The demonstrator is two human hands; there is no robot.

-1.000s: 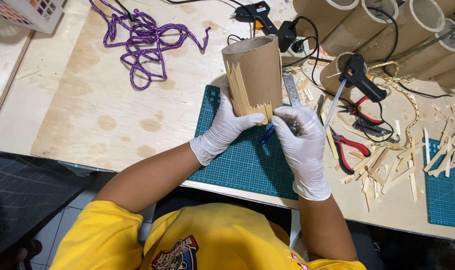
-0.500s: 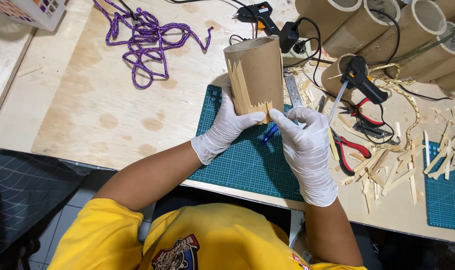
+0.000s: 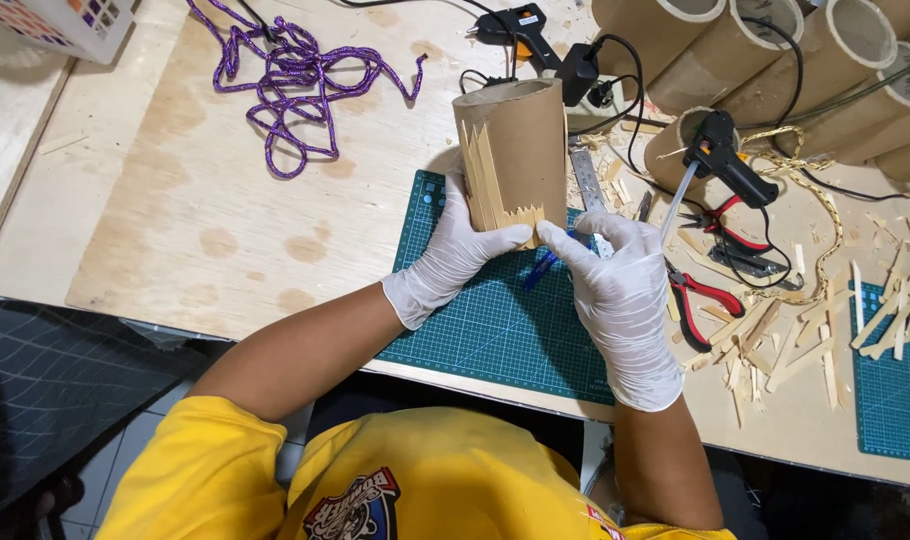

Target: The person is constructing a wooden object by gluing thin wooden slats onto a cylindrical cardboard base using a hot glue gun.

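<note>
Both hands wear white gloves. My left hand (image 3: pixel 455 255) grips the lower left side of an upright brown cardboard tube (image 3: pixel 520 140) that stands over a green cutting mat (image 3: pixel 495 320). Thin pale wooden strips (image 3: pixel 487 180) are stuck along the tube's left side and bottom edge. The fingers of my right hand (image 3: pixel 620 295) press on the strips at the tube's bottom right edge. A blue pen-like tool (image 3: pixel 543 266) lies on the mat just under the hands, partly hidden.
A black glue gun (image 3: pixel 725 160) stands right of the tube, another (image 3: pixel 515 25) lies behind it. Red-handled pliers (image 3: pixel 700 300), a metal ruler (image 3: pixel 587 180), scattered wood strips (image 3: pixel 775 350), a purple rope (image 3: pixel 295 75), several cardboard tubes (image 3: pixel 775 50) and a second mat (image 3: pixel 895 380) lie around.
The hands and tube have kept almost the same place; my right hand's fingers have shifted slightly along the tube's bottom edge.
</note>
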